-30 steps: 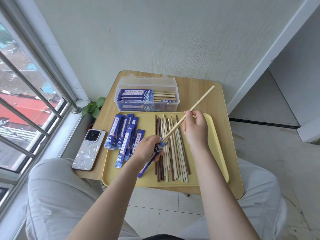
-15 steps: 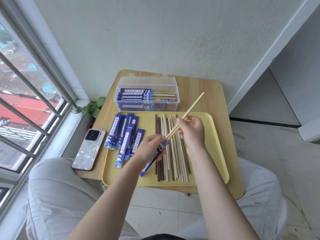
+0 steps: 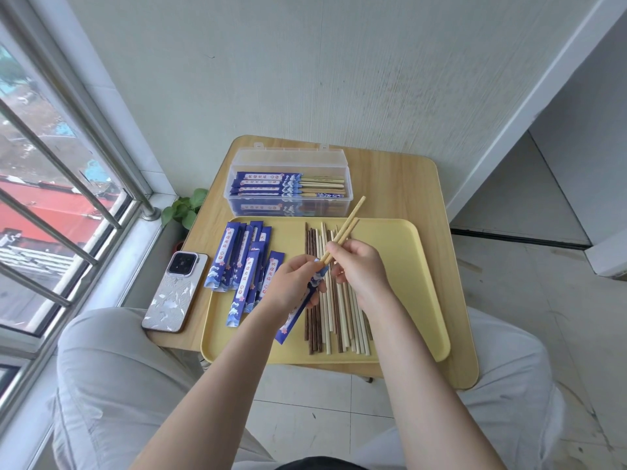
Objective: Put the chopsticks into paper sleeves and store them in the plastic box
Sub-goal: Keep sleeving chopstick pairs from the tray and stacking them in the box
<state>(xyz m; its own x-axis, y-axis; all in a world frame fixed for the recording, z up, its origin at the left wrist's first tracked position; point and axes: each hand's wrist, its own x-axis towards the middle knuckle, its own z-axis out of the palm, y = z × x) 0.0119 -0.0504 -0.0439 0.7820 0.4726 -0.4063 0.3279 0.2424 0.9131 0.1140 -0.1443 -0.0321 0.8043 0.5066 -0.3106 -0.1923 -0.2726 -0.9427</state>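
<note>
My left hand holds a blue paper sleeve slanted over the yellow tray. My right hand pinches a pair of light chopsticks whose lower ends sit inside the sleeve's mouth. Their upper ends point toward the clear plastic box, which holds several sleeved pairs. Loose dark and light chopsticks lie in a row on the tray under my hands. Several empty blue sleeves lie on the tray's left side.
A phone lies on the left of the small wooden table. A small green plant sits by the window sill, barred window at left. The wall stands right behind the table. My knees frame the table's near edge.
My right hand has pushed the light chopsticks down and left, deeper into the sleeve, so less of them sticks out. The left hand kept the sleeve almost still.
</note>
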